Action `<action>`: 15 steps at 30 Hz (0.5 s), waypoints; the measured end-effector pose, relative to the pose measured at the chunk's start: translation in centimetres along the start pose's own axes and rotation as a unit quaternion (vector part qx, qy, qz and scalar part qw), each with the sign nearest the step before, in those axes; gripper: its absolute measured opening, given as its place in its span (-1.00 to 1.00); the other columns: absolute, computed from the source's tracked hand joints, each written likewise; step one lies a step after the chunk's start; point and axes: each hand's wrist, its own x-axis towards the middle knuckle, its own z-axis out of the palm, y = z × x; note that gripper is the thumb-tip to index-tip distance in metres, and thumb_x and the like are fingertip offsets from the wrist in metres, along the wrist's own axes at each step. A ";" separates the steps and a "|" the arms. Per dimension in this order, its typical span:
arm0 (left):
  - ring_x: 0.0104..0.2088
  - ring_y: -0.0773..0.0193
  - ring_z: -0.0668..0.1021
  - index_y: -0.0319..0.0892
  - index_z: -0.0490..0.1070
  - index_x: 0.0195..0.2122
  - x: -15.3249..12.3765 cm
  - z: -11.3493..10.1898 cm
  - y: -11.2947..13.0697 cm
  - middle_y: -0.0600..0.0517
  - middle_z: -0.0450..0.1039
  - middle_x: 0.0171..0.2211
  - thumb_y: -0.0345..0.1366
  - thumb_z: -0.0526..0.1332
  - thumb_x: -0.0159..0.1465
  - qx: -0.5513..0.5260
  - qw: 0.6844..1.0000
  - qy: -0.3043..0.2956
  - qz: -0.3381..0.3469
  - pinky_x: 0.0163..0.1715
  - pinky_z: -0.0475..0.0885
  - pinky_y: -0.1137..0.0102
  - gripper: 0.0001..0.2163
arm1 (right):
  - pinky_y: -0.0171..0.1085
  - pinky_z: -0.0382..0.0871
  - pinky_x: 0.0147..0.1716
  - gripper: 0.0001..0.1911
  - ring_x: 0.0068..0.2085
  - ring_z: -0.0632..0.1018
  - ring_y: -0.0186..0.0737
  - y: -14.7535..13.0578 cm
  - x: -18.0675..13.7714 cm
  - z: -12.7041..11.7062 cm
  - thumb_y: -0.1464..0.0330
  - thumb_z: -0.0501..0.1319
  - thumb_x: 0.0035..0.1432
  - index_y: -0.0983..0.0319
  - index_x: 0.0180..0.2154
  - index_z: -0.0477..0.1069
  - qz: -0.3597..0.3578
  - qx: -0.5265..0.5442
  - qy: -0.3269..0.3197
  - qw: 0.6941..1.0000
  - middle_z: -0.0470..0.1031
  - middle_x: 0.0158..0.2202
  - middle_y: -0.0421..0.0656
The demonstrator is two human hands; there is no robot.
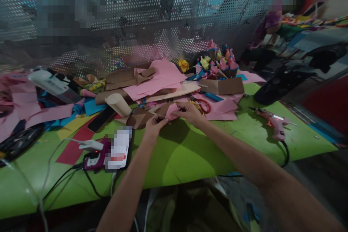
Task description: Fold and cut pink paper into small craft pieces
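Note:
A small folded piece of pink paper (172,111) is held between both hands above the green table (174,159). My left hand (155,123) pinches its lower left side. From the right, the fingers of my right hand (190,112) close on its upper edge. Just behind the hands lie brown paper pieces (140,117) and red-handled scissors (203,106). Stacked pink sheets (157,78) spread farther back. Paper cones with pink and yellow tops (223,63) stand bunched at the back right.
A pink glue gun (276,125) with a lit spot rests at the right. On the left are a phone (119,148), a purple power strip (98,157) with cables, a dark phone (102,119) and a cardboard tube (118,104). A perforated metal panel (136,18) rises behind.

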 end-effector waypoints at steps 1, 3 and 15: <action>-0.52 0.36 0.50 -0.20 0.49 -0.47 0.0 0.0 0.0 0.10 0.51 -0.55 -0.16 0.52 -0.21 0.003 1.000 -0.006 0.000 -0.34 0.42 0.40 -0.65 | -0.30 0.19 -0.37 -0.64 -0.43 0.33 -0.31 -0.1 0.0 0.0 0.09 0.35 -0.10 0.24 -0.54 0.36 -0.002 -0.005 0.003 1.000 0.31 -0.54 -0.28; -0.50 0.36 0.51 -0.20 0.50 -0.40 0.0 0.0 0.1 0.09 0.53 -0.51 -0.14 0.52 -0.19 0.015 1.000 -0.014 0.004 -0.33 0.43 0.40 -0.62 | -0.31 0.16 -0.41 -0.60 -0.45 0.31 -0.32 -0.4 0.0 -0.1 0.06 0.34 -0.11 0.23 -0.58 0.31 -0.003 -0.010 0.011 1.000 0.27 -0.57 -0.29; -0.34 0.27 0.56 -0.20 0.55 -0.33 0.1 -0.2 -0.2 0.01 0.58 -0.38 -0.20 0.47 -0.10 0.096 0.992 -0.002 0.085 -0.20 0.46 0.36 -0.68 | -0.32 0.16 -0.45 -0.59 -0.47 0.32 -0.35 -0.3 0.0 -0.1 0.05 0.38 -0.16 0.23 -0.55 0.35 0.037 0.028 0.025 0.999 0.30 -0.56 -0.29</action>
